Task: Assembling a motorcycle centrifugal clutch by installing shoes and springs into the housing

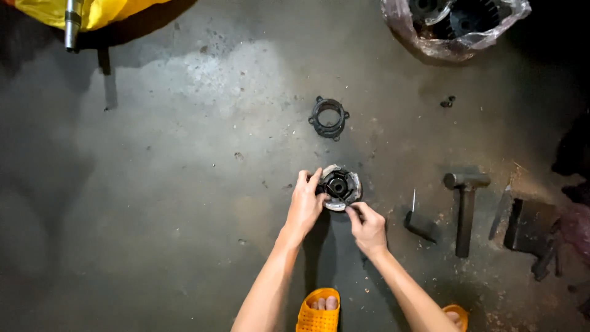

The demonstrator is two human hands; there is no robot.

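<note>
A round black and silver metal hub part lies on the concrete floor in front of me. My left hand grips its left side with the fingers curled over the rim. At the part's lower edge, my right hand pinches the rim with thumb and fingertips. Both arms reach in from the bottom of the view.
A black metal ring with lugs lies farther out. A hammer, a small dark tool and dark metal blocks lie to the right. A plastic bag of dark parts sits top right. My orange sandals show below.
</note>
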